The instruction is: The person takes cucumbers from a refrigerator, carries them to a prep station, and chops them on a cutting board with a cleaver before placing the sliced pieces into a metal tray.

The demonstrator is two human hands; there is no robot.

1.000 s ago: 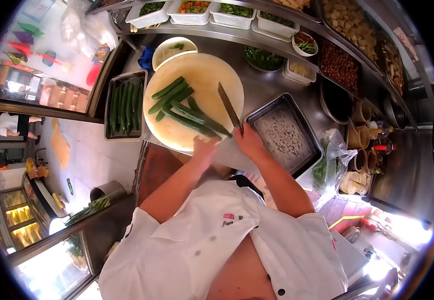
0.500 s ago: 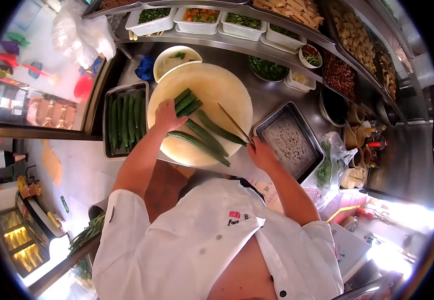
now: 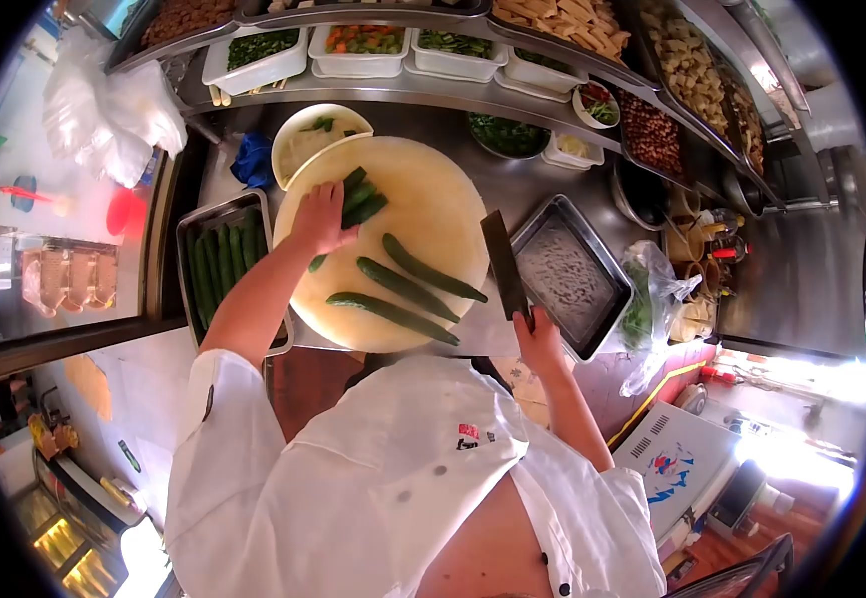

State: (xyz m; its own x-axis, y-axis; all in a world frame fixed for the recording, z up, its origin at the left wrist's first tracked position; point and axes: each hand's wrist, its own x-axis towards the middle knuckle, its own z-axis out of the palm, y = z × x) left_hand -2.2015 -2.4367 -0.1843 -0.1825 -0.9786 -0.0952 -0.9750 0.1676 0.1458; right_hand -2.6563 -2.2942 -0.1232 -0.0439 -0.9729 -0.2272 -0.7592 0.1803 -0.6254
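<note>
On a round, pale chopping board (image 3: 423, 179), my left hand (image 3: 319, 219) curls over a bunch of dark green cucumbers (image 3: 361, 199). Their far ends show past my fingers, while the rest is mostly hidden. Three more cucumbers (image 3: 408, 288) lie apart from one another on the near half of the board. My right hand (image 3: 540, 342) is closed round the handle of a cleaver (image 3: 502, 261). Its blade points away from me, just off the board's right edge and beside a metal tray (image 3: 607, 334) with a wet-looking bottom.
Left of the board, a metal tray (image 3: 186, 284) holds several cucumbers. A white bowl (image 3: 298, 145) touches the board's far edge, near a blue cloth or bag (image 3: 252, 161). Above the counter, a shelf (image 3: 373, 90) carries tubs of chopped vegetables. A plastic bag of greens (image 3: 652, 309) is at right.
The cleaver has moved right, off the board, and its blade now shows broadside. My left hand has shifted slightly on the bunch of cucumbers. The whole view has also shifted.
</note>
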